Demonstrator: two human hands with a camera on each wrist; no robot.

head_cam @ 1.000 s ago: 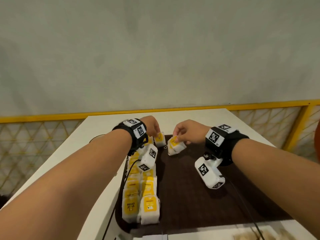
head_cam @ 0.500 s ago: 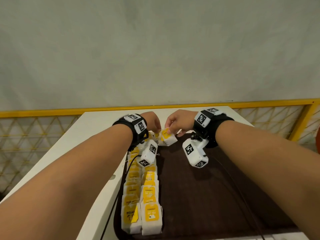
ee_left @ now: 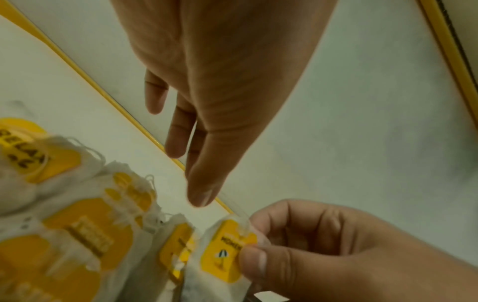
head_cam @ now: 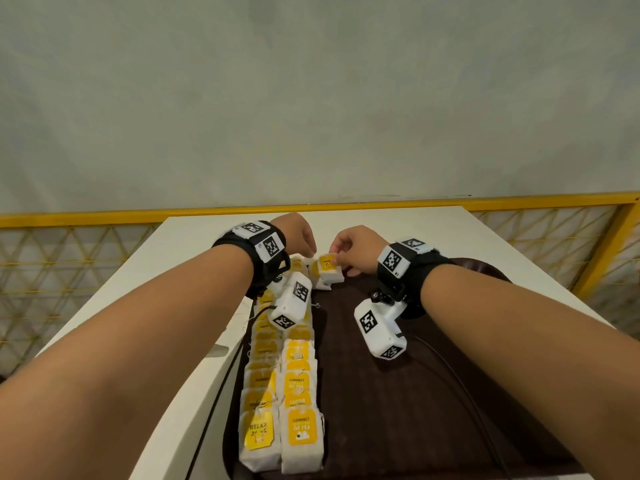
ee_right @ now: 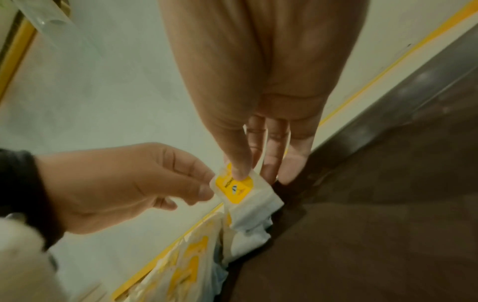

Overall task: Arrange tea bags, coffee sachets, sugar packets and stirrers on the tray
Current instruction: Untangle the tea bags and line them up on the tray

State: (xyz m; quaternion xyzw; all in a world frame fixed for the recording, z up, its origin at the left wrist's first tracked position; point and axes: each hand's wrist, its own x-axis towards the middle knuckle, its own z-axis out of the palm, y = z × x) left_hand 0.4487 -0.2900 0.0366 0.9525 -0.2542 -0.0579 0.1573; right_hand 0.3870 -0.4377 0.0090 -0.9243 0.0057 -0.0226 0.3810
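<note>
A dark brown tray (head_cam: 398, 410) lies on the white table. Two rows of white tea bags with yellow tags (head_cam: 280, 393) run along its left side. At the far end of the rows, my right hand (head_cam: 337, 261) pinches one tea bag (head_cam: 328, 268) by its yellow tag, thumb on top (ee_right: 240, 173). The bag (ee_right: 235, 188) hangs just above the row's end. My left hand (head_cam: 310, 252) hovers beside it with relaxed fingers (ee_left: 175, 143) and holds nothing. Its fingertips sit close to the bag's left edge (ee_left: 222, 255); whether they touch it is unclear.
The tray's middle and right (ee_right: 362, 224) are bare brown surface, crossed by a black cable (head_cam: 460, 375). The white table (head_cam: 194, 258) ends at a yellow rail (head_cam: 104, 216) with mesh fencing. A grey wall stands behind.
My right hand has carried its tea bag left and away from me, to the far end of the rows beside the left hand. My left hand has stayed at that far corner.
</note>
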